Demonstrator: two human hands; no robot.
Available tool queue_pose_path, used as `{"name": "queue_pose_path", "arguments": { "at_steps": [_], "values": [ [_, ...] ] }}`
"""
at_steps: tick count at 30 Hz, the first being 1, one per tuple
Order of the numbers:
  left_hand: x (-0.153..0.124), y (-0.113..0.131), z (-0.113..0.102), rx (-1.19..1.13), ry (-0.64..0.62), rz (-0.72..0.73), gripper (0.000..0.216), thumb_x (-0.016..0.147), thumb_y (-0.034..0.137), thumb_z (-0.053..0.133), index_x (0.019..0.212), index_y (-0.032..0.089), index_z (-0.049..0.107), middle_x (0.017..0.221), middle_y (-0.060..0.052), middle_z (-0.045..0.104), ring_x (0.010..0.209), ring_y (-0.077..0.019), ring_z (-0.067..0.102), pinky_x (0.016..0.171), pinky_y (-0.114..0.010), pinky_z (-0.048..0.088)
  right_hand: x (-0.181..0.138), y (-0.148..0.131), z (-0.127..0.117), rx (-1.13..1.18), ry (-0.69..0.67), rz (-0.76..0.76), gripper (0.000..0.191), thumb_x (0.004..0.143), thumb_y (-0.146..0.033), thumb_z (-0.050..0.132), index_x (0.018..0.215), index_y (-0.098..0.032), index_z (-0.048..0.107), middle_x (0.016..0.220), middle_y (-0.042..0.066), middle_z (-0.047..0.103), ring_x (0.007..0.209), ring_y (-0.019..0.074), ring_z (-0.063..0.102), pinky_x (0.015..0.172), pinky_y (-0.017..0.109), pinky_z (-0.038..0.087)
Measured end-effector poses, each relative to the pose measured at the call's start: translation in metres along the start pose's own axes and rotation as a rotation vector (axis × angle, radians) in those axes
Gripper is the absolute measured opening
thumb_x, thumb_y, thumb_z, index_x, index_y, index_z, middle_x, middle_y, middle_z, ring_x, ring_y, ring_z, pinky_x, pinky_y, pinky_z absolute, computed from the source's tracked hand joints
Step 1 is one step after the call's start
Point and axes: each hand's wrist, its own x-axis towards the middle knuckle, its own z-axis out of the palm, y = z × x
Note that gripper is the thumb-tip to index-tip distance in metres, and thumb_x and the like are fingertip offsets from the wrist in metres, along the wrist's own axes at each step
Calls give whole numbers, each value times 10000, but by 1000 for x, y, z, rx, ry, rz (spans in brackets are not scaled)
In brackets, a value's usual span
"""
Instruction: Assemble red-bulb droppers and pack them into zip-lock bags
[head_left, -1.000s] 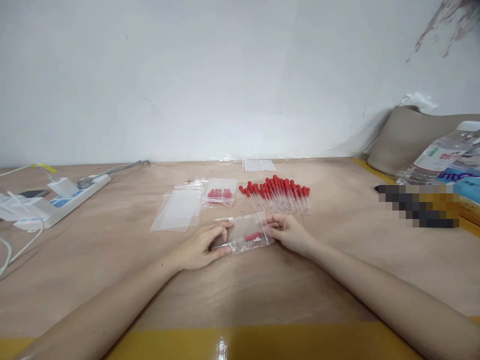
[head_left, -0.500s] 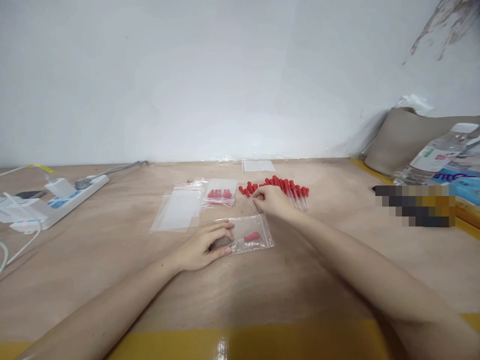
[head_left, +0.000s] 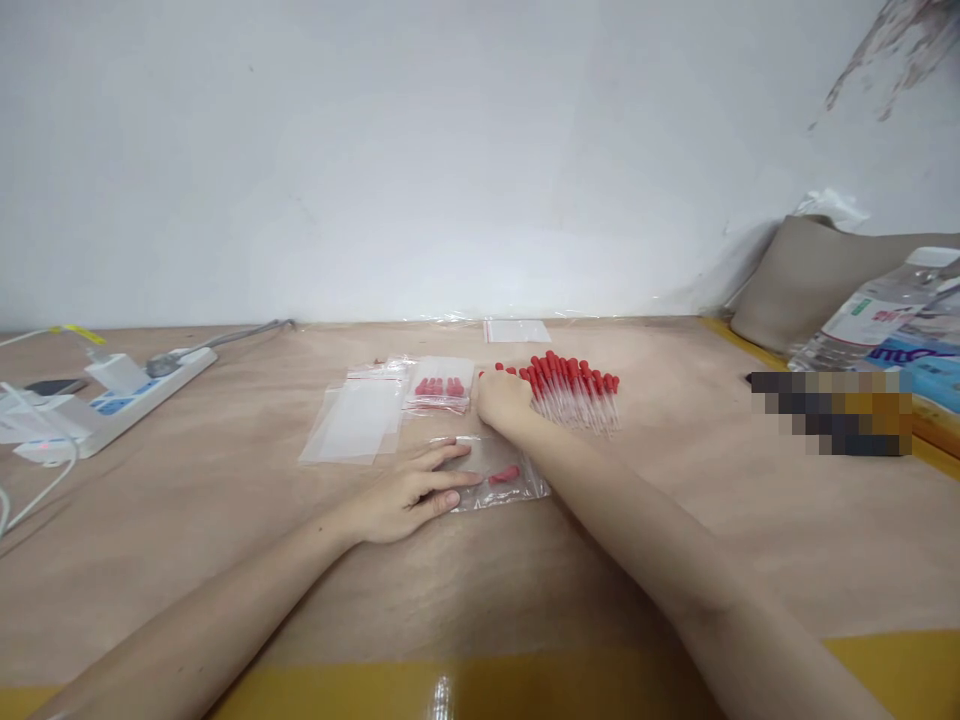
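Note:
My left hand [head_left: 411,490] lies with its fingers stretched and spread over the left part of a clear zip bag [head_left: 531,488]. Inside that bag is a red-bulbed dropper [head_left: 503,475], and the hand covers the bag's left end. Beyond the bag, my right hand [head_left: 504,398] is closed, its fingertips turned away from view; whatever it pinches is hidden. It is at the left end of a row of droppers [head_left: 574,385] with red rubber bulbs and clear stems.
Flat zip bags [head_left: 352,415] lie left of a stack of bags with red bulbs inside [head_left: 439,388]. Another bag [head_left: 517,331] is near the wall. A power strip [head_left: 142,400] with cables is at left, a water bottle [head_left: 870,315] at right.
My right hand has moved left along the droppers and curled, uncovering more of the row. My left index finger has stretched further across the bag.

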Motion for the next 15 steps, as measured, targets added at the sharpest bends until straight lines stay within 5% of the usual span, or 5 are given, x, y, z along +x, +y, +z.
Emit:
{"name": "queue_pose_path", "arguments": {
  "at_steps": [5,9,11,15],
  "values": [
    [-1,0,2,27,23,0,368,889,380,367,1243,315,443,1406,-14,296,1302,-219,238,1040,-429,270,-1,11,-17,82,-27,-16,229,796,-204,485,924,-84,633,988,203,622,921,269,595,722,330,442],
    [-1,2,0,33,4,-12,369,891,381,362,1249,325,434,1410,-8,288,1304,-215,234,1044,-426,263,-18,51,-36,232,-71,-146,211,803,-274,474,815,-129,627,797,87,655,752,163,613,651,229,440],
    [0,3,-1,21,7,-9,368,891,378,366,1250,333,429,1410,-5,287,1301,-218,240,1039,-429,271,-32,77,-39,573,-54,-185,250,766,-272,527,958,-116,566,758,57,629,667,126,592,598,215,438],
    [0,2,-1,-1,36,7,365,882,365,397,1243,335,438,1403,-5,303,1290,-230,264,1029,-442,283,-61,115,-32,986,-65,-140,661,718,-280,552,1282,-126,244,544,-75,492,417,81,456,422,207,366]
  ]
}}
